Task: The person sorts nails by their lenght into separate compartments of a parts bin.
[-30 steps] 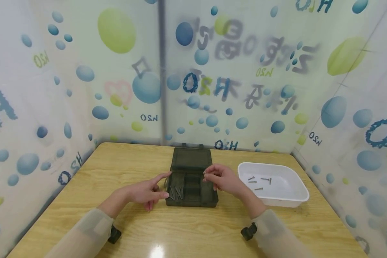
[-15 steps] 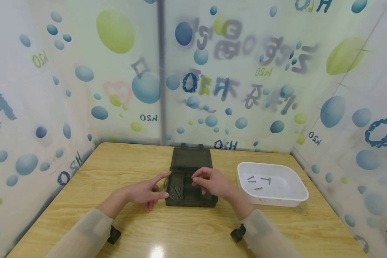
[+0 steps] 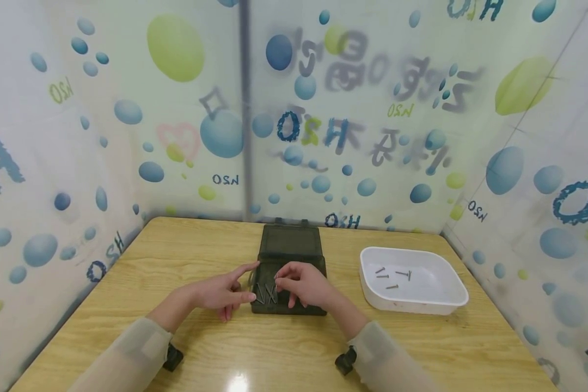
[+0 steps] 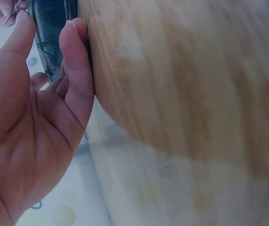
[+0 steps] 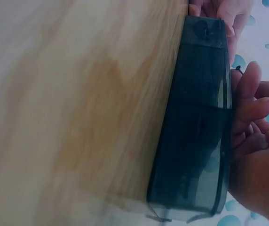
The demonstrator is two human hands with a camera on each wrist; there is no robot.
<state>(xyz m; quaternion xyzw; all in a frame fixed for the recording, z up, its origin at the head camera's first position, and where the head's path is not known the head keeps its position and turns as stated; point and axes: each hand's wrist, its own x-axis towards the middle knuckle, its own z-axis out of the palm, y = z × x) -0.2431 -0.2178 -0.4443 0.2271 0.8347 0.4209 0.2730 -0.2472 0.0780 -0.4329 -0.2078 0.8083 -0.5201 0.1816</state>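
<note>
A dark green plastic case (image 3: 292, 240) lies with its lid tipped back, and several screws (image 3: 260, 294) rest in its left compartment. My right hand (image 3: 305, 284) is over that compartment and pinches a screw (image 5: 238, 69) between thumb and fingertips. Part of the case's interior is hidden under this hand. At the case's left side is my left hand (image 3: 219, 292), its index finger and thumb stretched out against the edge. In the left wrist view, the other fingers of the left hand (image 4: 35, 117) bend slightly beside the case.
To the right stands a white plastic tray (image 3: 416, 305) with several screws (image 3: 392, 287) lying in it. The wooden table (image 3: 274, 354) ends at patterned curtain walls on the left, back and right.
My right hand has moved left across the case, from its right side to the left compartment, carrying the screw. My left hand has stayed in place.
</note>
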